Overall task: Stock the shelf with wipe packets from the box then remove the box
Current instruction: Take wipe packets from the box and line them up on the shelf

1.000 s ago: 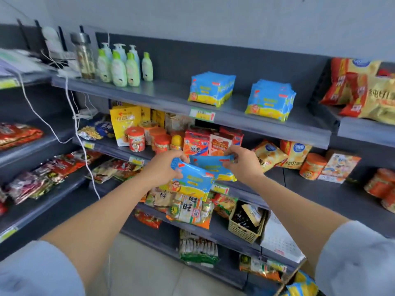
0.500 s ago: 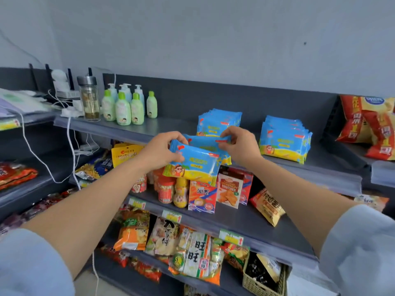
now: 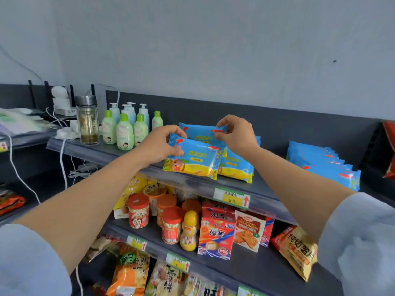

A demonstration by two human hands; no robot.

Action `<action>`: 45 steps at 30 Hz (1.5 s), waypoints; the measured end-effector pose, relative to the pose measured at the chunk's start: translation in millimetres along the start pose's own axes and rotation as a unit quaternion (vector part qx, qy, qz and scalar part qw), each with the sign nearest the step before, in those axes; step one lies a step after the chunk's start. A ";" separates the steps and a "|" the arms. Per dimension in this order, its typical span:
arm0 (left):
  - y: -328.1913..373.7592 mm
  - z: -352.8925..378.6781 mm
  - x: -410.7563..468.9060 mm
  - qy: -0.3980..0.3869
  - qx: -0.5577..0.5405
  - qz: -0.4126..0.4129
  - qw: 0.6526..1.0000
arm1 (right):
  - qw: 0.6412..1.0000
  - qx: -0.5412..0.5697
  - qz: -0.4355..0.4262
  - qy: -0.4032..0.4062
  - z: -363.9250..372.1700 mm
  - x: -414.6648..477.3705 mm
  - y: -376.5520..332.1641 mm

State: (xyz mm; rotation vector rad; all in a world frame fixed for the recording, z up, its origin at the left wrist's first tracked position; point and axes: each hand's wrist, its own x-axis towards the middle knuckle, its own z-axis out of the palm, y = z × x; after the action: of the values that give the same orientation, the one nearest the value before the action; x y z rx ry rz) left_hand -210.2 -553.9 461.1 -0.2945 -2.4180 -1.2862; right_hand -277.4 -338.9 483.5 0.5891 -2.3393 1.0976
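My left hand [image 3: 159,145] grips the left end of a blue and yellow wipe packet [image 3: 193,159] at the front edge of the grey top shelf [image 3: 119,153]. My right hand [image 3: 236,134] pinches the top right of a second wipe packet [image 3: 202,132] held behind and above the first. Both packets hang over a stack of the same wipes [image 3: 237,167] lying on that shelf. Another stack of wipe packets [image 3: 322,165] lies further right. The box is out of view.
Green lotion bottles [image 3: 126,129] and a glass jar [image 3: 88,120] stand left on the top shelf, with white cables [image 3: 62,159] hanging down. Snack jars [image 3: 138,211], boxes [image 3: 215,236] and bags fill the lower shelves. A price tag [image 3: 232,197] marks the shelf rail.
Both hands have risen with the two packets from the middle shelf level up to the top shelf, reaching the stack of wipes there. The view has tilted upward.
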 end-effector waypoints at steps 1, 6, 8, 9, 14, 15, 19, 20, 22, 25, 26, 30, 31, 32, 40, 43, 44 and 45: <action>-6.8 -5.3 7.8 0.001 0.002 0.000 1.000 | 1.000 -0.001 0.001 0.001 6.5 7.7 -0.7; -47.2 -32.1 50.2 0.007 0.007 -0.004 1.000 | 1.000 -0.012 0.010 0.012 44.5 47.9 -4.6; -62.3 -40.0 65.7 0.001 0.016 -0.003 1.000 | 1.000 -0.022 0.018 0.010 59.9 65.4 -5.2; -69.3 -43.9 73.5 -0.003 0.020 -0.002 1.000 | 0.999 -0.031 0.021 0.010 67.4 73.8 -4.6; -102.0 -59.8 109.7 -0.023 0.029 0.002 0.999 | 0.996 -0.072 0.059 -0.004 104.0 108.6 4.8; -107.8 -60.8 115.6 -0.029 0.027 0.001 0.999 | 0.995 -0.079 0.068 -0.006 109.7 114.2 7.5; -128.8 -57.8 138.3 -0.057 0.011 0.001 0.998 | 0.990 -0.101 0.100 -0.013 129.3 136.5 20.3; -134.4 -55.4 144.3 -0.063 0.009 0.001 0.998 | 0.989 -0.109 0.102 -0.014 133.5 142.2 24.2; -144.8 -50.1 155.7 -0.071 0.006 0.000 0.997 | 0.987 -0.124 0.103 -0.020 141.1 154.2 32.9; -157.3 -41.9 172.1 -0.080 0.002 -0.006 0.997 | 0.983 -0.140 0.112 -0.036 151.3 171.1 47.3; -160.5 -39.6 177.8 -0.083 0.002 -0.008 0.997 | 0.982 -0.146 0.116 -0.044 154.1 176.6 52.0; -172.5 -31.4 202.1 -0.090 0.028 -0.015 0.995 | 0.968 -0.193 0.131 -0.091 158.2 198.0 67.2; -174.6 -29.4 207.5 -0.089 0.035 -0.015 0.995 | 0.962 -0.213 0.130 -0.111 158.1 203.3 69.5; -176.7 -26.9 212.9 -0.089 0.041 -0.016 0.995 | 0.956 -0.231 0.128 -0.129 158.0 208.3 71.9; -186.2 -8.6 241.0 -0.062 0.133 0.001 0.989 | 0.925 -0.324 0.099 -0.175 162.1 236.3 92.6; -188.6 -4.7 249.6 -0.034 0.163 0.003 0.986 | 0.920 -0.342 0.082 -0.172 165.0 239.6 97.4; -189.4 -3.0 252.1 -0.026 0.173 0.006 0.985 | 0.919 -0.349 0.074 -0.170 165.6 240.5 98.6; -189.8 -1.1 254.5 -0.020 0.183 0.009 0.983 | 0.917 -0.356 0.068 -0.168 166.1 241.2 99.5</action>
State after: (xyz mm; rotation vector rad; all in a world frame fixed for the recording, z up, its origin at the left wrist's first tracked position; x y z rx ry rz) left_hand -507.7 -659.7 428.3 -0.2369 -2.6161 -0.8097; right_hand -564.2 -454.3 474.8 0.3506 -2.8599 0.1281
